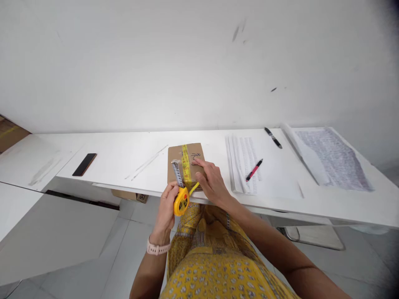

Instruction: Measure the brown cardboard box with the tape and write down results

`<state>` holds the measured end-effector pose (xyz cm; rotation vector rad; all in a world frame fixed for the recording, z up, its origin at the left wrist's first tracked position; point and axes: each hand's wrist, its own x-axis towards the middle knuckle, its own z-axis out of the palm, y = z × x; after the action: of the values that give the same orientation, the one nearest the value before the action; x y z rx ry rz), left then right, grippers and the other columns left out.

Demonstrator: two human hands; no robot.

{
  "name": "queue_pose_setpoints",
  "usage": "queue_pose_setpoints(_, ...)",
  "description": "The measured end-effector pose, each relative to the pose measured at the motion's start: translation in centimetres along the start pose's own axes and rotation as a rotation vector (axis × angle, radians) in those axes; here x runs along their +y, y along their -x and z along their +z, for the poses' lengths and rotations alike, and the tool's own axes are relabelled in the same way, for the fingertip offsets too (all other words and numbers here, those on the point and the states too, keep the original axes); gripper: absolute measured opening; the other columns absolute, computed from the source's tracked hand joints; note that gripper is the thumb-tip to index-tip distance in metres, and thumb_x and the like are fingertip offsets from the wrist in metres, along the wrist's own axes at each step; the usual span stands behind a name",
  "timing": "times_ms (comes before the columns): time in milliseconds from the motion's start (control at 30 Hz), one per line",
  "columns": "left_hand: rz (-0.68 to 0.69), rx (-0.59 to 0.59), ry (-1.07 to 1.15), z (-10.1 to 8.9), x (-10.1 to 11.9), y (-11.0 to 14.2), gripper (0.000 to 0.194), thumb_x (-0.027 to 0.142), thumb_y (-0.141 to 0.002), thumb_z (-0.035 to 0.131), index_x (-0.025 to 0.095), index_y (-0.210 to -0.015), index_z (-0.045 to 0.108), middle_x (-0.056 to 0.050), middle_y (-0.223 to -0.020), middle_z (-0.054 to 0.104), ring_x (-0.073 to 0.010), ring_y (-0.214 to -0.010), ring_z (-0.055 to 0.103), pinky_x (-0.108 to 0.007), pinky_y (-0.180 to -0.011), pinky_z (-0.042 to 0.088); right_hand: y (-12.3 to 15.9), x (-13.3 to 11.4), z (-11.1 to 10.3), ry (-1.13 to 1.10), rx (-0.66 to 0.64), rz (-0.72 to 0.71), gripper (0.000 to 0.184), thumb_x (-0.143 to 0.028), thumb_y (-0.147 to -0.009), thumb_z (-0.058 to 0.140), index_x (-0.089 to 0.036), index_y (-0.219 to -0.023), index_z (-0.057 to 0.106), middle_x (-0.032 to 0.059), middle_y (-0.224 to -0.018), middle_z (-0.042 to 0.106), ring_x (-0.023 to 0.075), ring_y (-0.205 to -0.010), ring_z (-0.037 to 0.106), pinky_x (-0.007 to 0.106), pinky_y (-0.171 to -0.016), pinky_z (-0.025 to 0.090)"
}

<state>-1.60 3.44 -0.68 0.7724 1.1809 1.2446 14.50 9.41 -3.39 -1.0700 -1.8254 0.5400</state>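
Note:
A small cardboard box [176,155] with a strip of yellow tape along its top lies at the near edge of the white table [124,155]. My left hand [166,205] is closed around a yellow tape measure [181,201], whose blade runs up over the box. My right hand [210,180] rests on the box's right side with the fingers mostly extended, the index finger pointing at black writing on the cardboard.
A black phone [84,164] lies on the table at the left. Printed sheets [246,160] with a pink pen [254,170] lie to the right, then a black pen [273,138] and more printed paper [333,158]. Cardboard boxes sit at far left [9,133] and under the table [129,195].

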Motion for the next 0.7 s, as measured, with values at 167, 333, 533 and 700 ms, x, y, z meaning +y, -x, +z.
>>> queue_pose_setpoints(167, -0.054, -0.124, -0.002, 1.4, 0.6, -0.5, 0.034, 0.050, -0.081, 0.068, 0.019, -0.094, 0.061, -0.001, -0.079, 0.061, -0.0161, -0.066, 0.058, -0.029, -0.053, 0.056, -2.6, 0.3, -0.8, -0.149, 0.027, 0.076, 0.047, -0.047, -0.102, 0.031, -0.020, -0.134, 0.053, 0.0085, -0.117, 0.070, 0.0258, -0.114, 0.059, 0.047, -0.103, 0.037)
queue_pose_setpoints(333, -0.180, -0.172, 0.023, 2.7, -0.3, 0.3, 0.034, 0.053, -0.085, 0.064, 0.021, -0.093, 0.057, -0.002, -0.082, 0.060, -0.0176, -0.070, 0.059, -0.032, -0.055, 0.058, -5.9, -1.4, -3.3, -0.391, -0.139, 0.143, 0.037, -0.047, -0.093, 0.053, -0.020, -0.112, 0.069, 0.0047, -0.096, 0.072, 0.0211, -0.092, 0.065, 0.035, -0.083, 0.049)
queue_pose_setpoints(533, -0.185, -0.186, 0.050, 2.1, -0.2, 1.0, 0.035, 0.054, -0.086, 0.063, 0.023, -0.101, 0.056, -0.002, -0.092, 0.057, -0.0176, -0.074, 0.061, -0.031, -0.055, 0.059, -8.2, -2.2, -3.5, -0.336, -0.376, 0.110, 0.031, -0.039, -0.094, 0.049, -0.019, -0.095, 0.072, 0.0055, -0.099, 0.074, 0.0201, -0.094, 0.065, 0.033, -0.082, 0.048)
queue_pose_setpoints(700, -0.173, -0.156, 0.027, 2.0, 0.2, 0.8, 0.037, 0.055, -0.085, 0.063, 0.023, -0.101, 0.055, -0.001, -0.088, 0.056, -0.0175, -0.071, 0.060, -0.032, -0.052, 0.059, -9.5, -1.7, -3.5, -0.268, -0.532, 0.028, 0.033, -0.038, -0.096, 0.045, -0.019, -0.104, 0.070, 0.0075, -0.106, 0.072, 0.0201, -0.096, 0.064, 0.033, -0.082, 0.047)
